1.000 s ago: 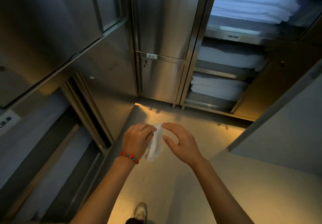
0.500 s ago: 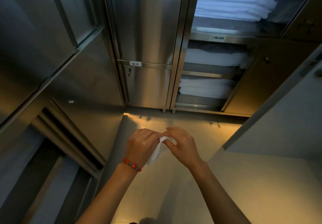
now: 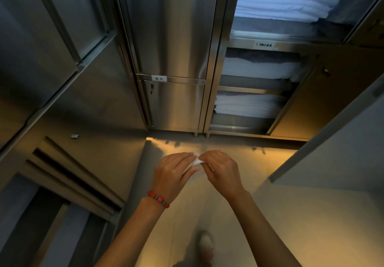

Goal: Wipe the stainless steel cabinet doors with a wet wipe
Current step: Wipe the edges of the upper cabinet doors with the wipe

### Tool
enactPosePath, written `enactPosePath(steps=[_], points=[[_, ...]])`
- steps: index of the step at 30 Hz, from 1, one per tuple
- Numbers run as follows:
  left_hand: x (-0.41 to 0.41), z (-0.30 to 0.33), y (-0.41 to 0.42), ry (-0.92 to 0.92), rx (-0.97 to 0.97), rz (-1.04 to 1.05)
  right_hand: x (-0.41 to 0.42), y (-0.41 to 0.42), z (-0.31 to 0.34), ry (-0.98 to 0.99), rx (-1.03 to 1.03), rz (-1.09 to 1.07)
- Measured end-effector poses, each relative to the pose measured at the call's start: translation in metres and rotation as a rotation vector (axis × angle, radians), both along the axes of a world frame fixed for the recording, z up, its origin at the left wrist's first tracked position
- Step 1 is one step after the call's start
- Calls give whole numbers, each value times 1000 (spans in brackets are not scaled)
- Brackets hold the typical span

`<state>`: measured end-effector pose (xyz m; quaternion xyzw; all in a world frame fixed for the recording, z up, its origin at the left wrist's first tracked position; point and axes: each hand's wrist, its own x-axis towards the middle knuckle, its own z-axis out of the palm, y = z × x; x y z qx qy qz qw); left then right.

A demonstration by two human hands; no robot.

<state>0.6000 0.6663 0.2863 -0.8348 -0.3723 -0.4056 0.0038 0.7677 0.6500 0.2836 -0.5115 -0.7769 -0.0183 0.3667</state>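
A small white wet wipe is bunched between my two hands, held low over the floor. My left hand, with a red bead bracelet at the wrist, grips it from the left. Fingers of my right hand pinch its upper edge. Most of the wipe is hidden by my fingers. Straight ahead stand the closed stainless steel cabinet doors: a tall upper door and a shorter lower door, each with a small lock. Both hands are well short of the doors.
Right of the doors, open shelves hold folded white linens. An opened steel door swings out at the right. More steel cabinets line the left side. A grey panel juts in from the right. My shoe shows below.
My right hand closed in on the wipe and now pinches it together with the left. The view has moved closer to the cabinet doors.
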Motion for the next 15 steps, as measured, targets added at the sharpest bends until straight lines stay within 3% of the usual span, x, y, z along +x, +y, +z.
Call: enactPosePath(steps=[15], points=[[69,18,134,8,-138,49,83,142,9,46,56,168]])
